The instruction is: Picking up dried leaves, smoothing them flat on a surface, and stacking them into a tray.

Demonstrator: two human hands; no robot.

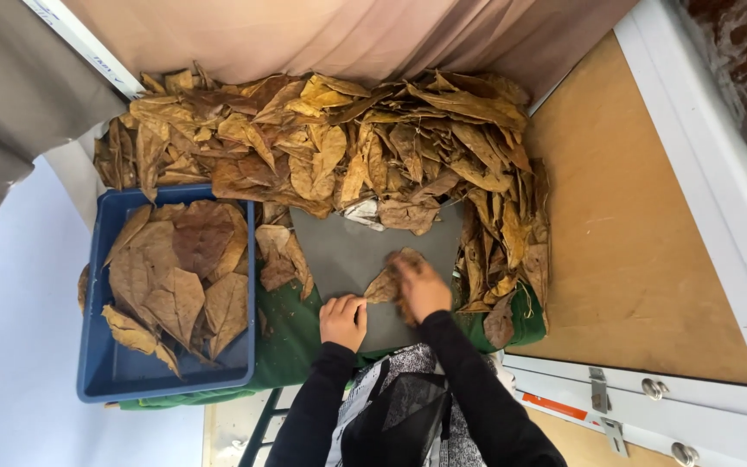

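we see one dry leaf (384,284) on the grey mat (347,251), its long axis running from near left to far right. our right hand (421,288) lies flat on it, fingers spread. our left hand (343,320) is a fist, empty, on the mat's near edge. a leaf pile (322,138) rings the mat; one blue tray (97,346) of leaves sits left.

The right hand (421,290) is motion-blurred, hiding part of the dry leaf (382,285) beneath; the leaf pile (322,143) buries the surface's far side.
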